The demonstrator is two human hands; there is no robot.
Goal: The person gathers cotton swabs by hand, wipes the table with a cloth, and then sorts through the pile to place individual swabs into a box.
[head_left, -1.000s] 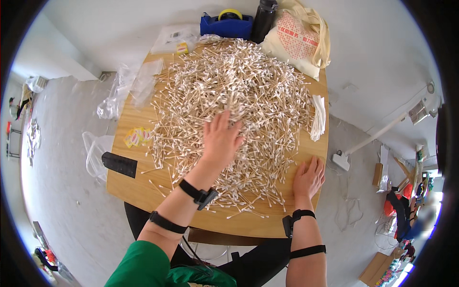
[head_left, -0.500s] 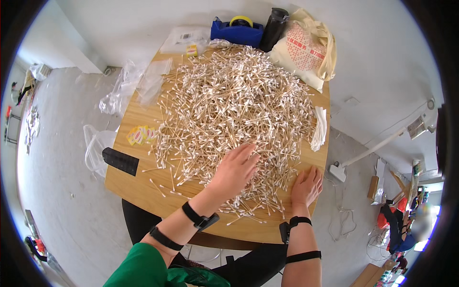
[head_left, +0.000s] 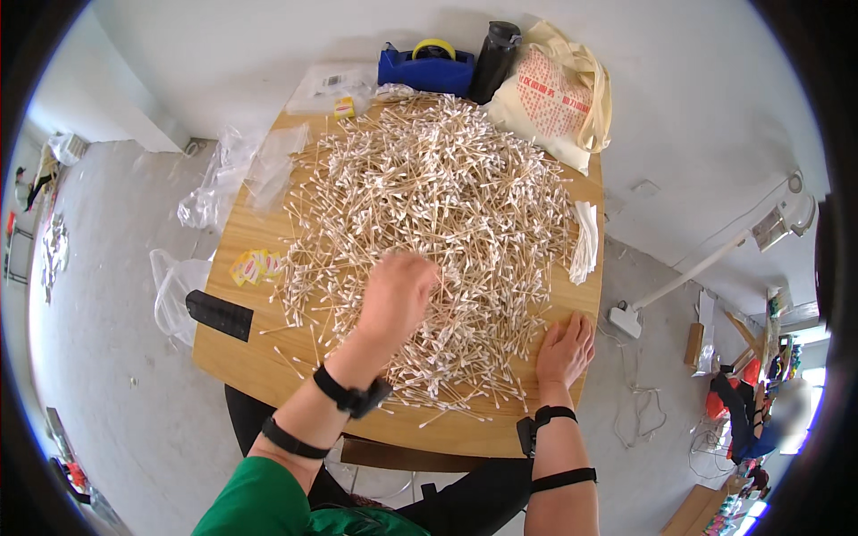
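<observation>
A wide heap of cotton swabs (head_left: 447,196) with wooden sticks and white tips covers most of the wooden table (head_left: 286,353). Over the heap's near left part is my left hand (head_left: 396,299), its fingers bent and smeared by motion; whether it holds any swabs cannot be made out. My right hand (head_left: 565,350) lies on the bare wood at the table's right edge, fingers stretched out, beside the swabs and holding nothing. Black straps with small devices sit on both my forearms.
At the back stand a blue tape dispenser (head_left: 427,71), a black bottle (head_left: 494,62) and a cream cloth bag (head_left: 545,103). White strips (head_left: 584,243) lie at the right edge. Yellow packets (head_left: 256,267), a black flat object (head_left: 219,315) and clear plastic bags (head_left: 219,183) are at the left.
My left hand has moved left across the heap, and its fingers have gone from spread to bent and blurred. The right hand stays on the table. The whole view has shifted slightly.
</observation>
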